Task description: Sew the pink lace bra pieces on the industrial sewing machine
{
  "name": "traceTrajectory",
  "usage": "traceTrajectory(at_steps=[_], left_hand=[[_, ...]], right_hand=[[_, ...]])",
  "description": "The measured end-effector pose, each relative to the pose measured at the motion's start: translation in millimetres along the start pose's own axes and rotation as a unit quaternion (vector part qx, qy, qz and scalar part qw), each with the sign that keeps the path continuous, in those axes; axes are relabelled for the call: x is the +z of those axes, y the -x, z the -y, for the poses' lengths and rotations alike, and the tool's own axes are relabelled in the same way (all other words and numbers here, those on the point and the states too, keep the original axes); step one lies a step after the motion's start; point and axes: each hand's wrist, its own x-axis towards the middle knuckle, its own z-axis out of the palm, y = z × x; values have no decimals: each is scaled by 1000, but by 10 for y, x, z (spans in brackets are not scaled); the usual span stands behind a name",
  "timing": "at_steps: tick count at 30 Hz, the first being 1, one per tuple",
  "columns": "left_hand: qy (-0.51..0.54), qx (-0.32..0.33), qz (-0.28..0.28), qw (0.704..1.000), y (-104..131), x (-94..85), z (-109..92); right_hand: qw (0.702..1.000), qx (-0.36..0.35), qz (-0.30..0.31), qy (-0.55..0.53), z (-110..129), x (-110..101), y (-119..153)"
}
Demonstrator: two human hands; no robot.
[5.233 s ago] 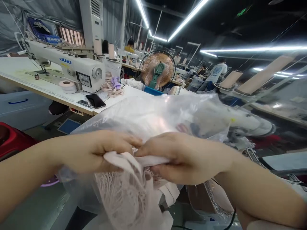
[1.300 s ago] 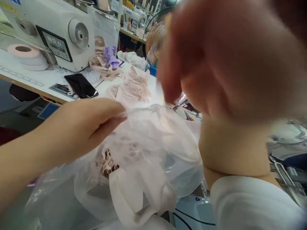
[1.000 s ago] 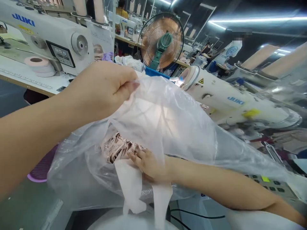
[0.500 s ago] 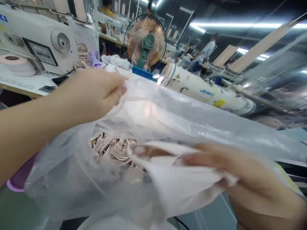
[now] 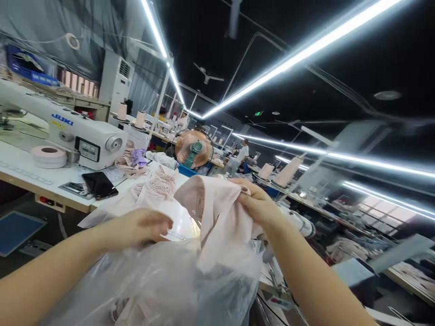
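My right hand (image 5: 256, 203) is closed on the edge of a pale pink garment (image 5: 220, 213), raised above a clear plastic bag (image 5: 163, 276). The garment hangs in folds, and its lower end meets the bag. To the left my left hand (image 5: 144, 226) is just above the bag, its slightly blurred fingers stretched out with nothing visible in them. More pale pink fabric (image 5: 132, 312) shows dimly through the bag. Beyond my hands, pale pink lace pieces (image 5: 158, 183) lie on the white table (image 5: 127, 188).
At left stand a sewing machine (image 5: 91, 140) and a roll of pale tape (image 5: 49, 157). A black phone (image 5: 99, 184) lies near the table edge. A fan (image 5: 193, 149) stands ahead, with a purple cloth (image 5: 138, 157) left of it. Another sewing machine (image 5: 301, 222) is at right.
My view has tilted up and swung left. My left hand has let go of the bag's edge. My right hand has lifted the garment up from the bag's opening.
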Motion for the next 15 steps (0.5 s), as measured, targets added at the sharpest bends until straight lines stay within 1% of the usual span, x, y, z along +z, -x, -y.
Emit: traceTrajectory(at_steps=[1,2,3,4,5,6,7,8,9,10,11,13,14,15], left_hand=[[116,-21,-1,993,1,-60,-69],[209,-43,6,977,-1,-99,-125],[274,-53,-7,960,-3,-116,-161],[310,-57,-32,948,1,-115,-175],[325,-58,-64,942,15,-103,-166],[328,-59,-96,938,42,-89,-134],[326,-60,-109,937,83,-81,-85],[319,-63,-102,940,139,-89,-22],[307,-67,-82,946,206,-116,46],[290,-73,-56,953,279,-163,112],[264,-75,-38,961,350,-228,167],[167,-74,-19,983,463,-385,222],[101,-73,-12,992,494,-465,214],[40,-71,-18,997,503,-538,180]], right_hand=[[998,-40,40,24,8,116,-37],[991,-86,92,52,34,235,-63],[976,-134,151,81,73,351,-80],[955,-182,209,110,120,454,-87],[930,-221,262,134,167,538,-89],[908,-247,304,150,207,594,-85],[894,-258,332,155,235,617,-79],[890,-259,344,151,245,606,-73],[893,-253,343,145,239,561,-68],[903,-242,324,147,216,488,-67],[916,-225,289,161,182,394,-71],[937,-184,192,228,95,187,-108],[937,-159,149,274,51,91,-148],[932,-134,115,316,11,11,-206]])
